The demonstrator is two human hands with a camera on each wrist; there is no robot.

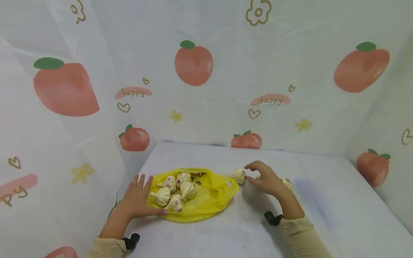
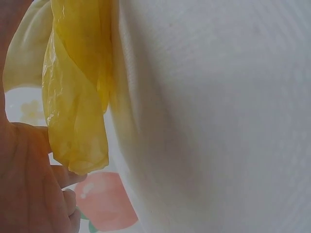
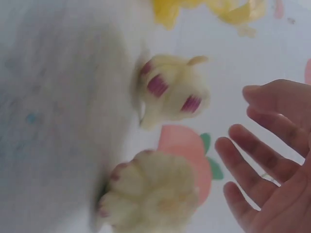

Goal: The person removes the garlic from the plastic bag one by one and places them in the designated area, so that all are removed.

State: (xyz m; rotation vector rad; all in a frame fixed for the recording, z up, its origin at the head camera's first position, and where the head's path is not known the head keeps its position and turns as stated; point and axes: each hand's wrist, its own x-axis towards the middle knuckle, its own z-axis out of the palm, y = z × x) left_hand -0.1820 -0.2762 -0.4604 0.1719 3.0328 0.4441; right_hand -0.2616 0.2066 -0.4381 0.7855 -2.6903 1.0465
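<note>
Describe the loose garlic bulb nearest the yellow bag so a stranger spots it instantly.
On the white table, find the yellow plastic bag with five bulbs. At its right end in the head view, just left of the right hand, sits the garlic bulb: outside that cluster, and the loose one closest to the bag.

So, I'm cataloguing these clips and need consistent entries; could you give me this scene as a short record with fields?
Surface: white tabletop
Container: yellow bag, lying on the tabletop
Garlic bulbs at the bag: five visible, on its left side
Loose bulbs: three visible right of the bag, two partly hidden in the head view
Left hand: fingers spread, at the bag's left edge
Right hand: beside a loose bulb, contact unclear
Backdrop: white, printed with red fruit
</note>
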